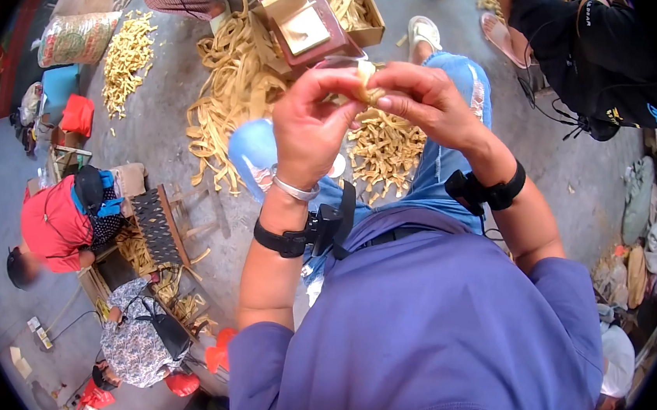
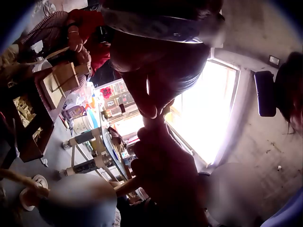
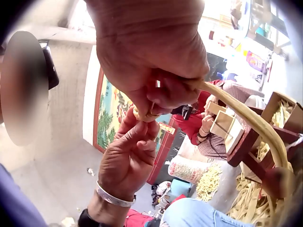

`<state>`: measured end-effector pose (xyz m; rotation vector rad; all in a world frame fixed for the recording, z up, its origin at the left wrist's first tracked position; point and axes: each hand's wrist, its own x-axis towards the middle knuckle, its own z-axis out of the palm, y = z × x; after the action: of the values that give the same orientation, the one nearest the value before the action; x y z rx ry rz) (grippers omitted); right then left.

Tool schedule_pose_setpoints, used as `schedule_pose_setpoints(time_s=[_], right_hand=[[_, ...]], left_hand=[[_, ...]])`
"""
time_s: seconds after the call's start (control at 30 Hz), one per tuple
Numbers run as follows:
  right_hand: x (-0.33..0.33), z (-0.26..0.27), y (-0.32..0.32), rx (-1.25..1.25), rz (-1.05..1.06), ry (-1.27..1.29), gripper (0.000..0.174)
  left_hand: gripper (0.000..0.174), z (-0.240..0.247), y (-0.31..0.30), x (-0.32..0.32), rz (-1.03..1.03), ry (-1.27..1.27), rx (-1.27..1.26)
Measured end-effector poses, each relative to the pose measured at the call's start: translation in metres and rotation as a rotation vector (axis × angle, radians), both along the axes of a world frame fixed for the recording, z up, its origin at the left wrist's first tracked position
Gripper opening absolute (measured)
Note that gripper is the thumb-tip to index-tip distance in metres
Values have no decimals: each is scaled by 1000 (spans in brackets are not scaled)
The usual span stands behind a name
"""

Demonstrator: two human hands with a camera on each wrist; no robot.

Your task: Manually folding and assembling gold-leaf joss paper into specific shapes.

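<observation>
In front of the lap, a pale yellow pliable strip [image 1: 369, 91] is bunched into a small knot between both hands' fingertips. My left hand [image 1: 313, 118], with a silver bangle at its wrist, pinches one side of the knot between thumb and fingers. From the other side my right hand [image 1: 431, 105] pinches it with thumb and forefinger. In the right wrist view a long tail of the strip [image 3: 246, 111] runs out of the right hand and hangs down. Dark shadow hides most of the fingertip work in the left wrist view.
A heap of short knotted pieces [image 1: 386, 151] lies between the knees. Long loose strips [image 1: 234, 80] are piled to the left, near a dark red stand [image 1: 321, 25] and a cardboard box [image 1: 371, 33]. Other people sit around, one in a red shirt [image 1: 54, 220].
</observation>
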<state>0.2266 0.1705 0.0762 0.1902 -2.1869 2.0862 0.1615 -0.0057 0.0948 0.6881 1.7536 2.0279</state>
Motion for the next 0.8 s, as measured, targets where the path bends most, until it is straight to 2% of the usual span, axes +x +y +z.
schedule_pose_setpoints(time_s=[0.1, 0.2, 0.3, 0.4, 0.43, 0.53, 0.57, 0.6, 0.67, 0.8], right_hand=[[0, 4, -3, 217, -38, 98, 16], [2, 5, 1, -155, 39, -284, 24], [6, -1, -7, -517, 48, -304, 43], [9, 12, -8, -539, 182, -289, 44], [9, 12, -7, -540, 264, -354, 40], [11, 2, -4, -497, 209, -312, 45], [11, -1, -3, -518, 230, -316, 55], [12, 4, -5, -501, 211, -290, 54], [16, 16, -13, -470, 171, -239, 50], [21, -3, -9, -348, 261, -212, 42]], left_hand=[[43, -3, -2, 0, 10, 255, -151], [37, -3, 3, 4, 117, 307, -124], [33, -8, 2, 1, 117, 144, -56], [29, 0, -3, 4, 49, -134, -6], [27, -1, -5, 3, 20, -210, 42], [22, -4, -8, 4, -45, -427, 169], [21, -3, -8, 7, -49, -491, 199], [21, -3, -8, 10, -52, -555, 228], [23, -3, -9, 14, -98, -566, 181], [26, 5, -10, 16, -219, -534, 52]])
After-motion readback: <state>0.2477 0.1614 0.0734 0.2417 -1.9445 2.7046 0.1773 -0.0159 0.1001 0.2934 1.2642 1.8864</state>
